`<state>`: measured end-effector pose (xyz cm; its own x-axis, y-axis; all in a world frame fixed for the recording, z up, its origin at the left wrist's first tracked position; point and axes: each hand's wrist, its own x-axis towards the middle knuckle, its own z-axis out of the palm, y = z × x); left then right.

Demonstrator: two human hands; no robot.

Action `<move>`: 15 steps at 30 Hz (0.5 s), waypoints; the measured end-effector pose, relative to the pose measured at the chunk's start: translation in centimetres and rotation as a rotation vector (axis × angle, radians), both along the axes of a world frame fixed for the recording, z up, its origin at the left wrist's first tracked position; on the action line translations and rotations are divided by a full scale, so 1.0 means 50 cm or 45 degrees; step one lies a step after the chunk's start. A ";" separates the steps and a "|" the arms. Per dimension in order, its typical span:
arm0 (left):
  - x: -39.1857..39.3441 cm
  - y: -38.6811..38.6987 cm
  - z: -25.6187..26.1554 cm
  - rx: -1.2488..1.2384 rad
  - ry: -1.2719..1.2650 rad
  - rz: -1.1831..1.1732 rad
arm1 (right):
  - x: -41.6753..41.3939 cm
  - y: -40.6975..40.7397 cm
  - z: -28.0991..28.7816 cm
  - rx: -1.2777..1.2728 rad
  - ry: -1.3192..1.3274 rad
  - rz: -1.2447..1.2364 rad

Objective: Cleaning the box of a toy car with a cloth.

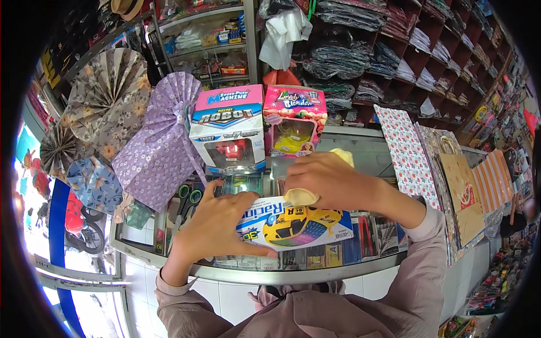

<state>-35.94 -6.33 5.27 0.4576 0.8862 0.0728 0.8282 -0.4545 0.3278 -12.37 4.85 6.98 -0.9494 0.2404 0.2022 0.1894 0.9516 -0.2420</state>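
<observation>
A toy racing car box, white and blue with a yellow car printed on it, lies on the glass display counter before me. My left hand grips its left end, thumb along the near edge and fingers along the far side. Bunched in my right hand is a yellow cloth, which touches the box's upper edge. Just beyond stand a toy robot box and, to its right, a pink toy blender box.
Scissors with green-lined handles rest left of my left hand. Fabric-like patterned fans and a purple floral gift bag stand at the left. Paper bags stand at the right. The counter's metal rim runs close to my body.
</observation>
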 end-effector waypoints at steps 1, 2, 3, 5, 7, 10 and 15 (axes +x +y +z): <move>0.000 0.001 0.000 0.014 -0.013 -0.006 | 0.007 0.004 0.008 -0.038 -0.065 -0.039; 0.000 0.001 0.000 0.028 -0.025 -0.010 | 0.008 0.006 0.011 -0.076 -0.129 -0.077; 0.001 0.002 0.002 0.028 -0.024 -0.010 | 0.007 0.007 0.012 -0.076 -0.129 -0.077; 0.001 0.003 0.006 -0.024 0.051 -0.002 | 0.002 0.009 0.010 0.099 -0.117 -0.009; 0.003 0.005 0.006 -0.034 0.031 -0.011 | -0.030 0.002 0.013 0.088 -0.030 0.052; 0.002 0.008 0.002 -0.012 0.031 -0.041 | -0.070 -0.012 -0.004 0.152 0.077 0.145; 0.005 0.005 0.012 -0.067 0.097 -0.010 | -0.050 0.005 -0.026 0.152 0.036 0.206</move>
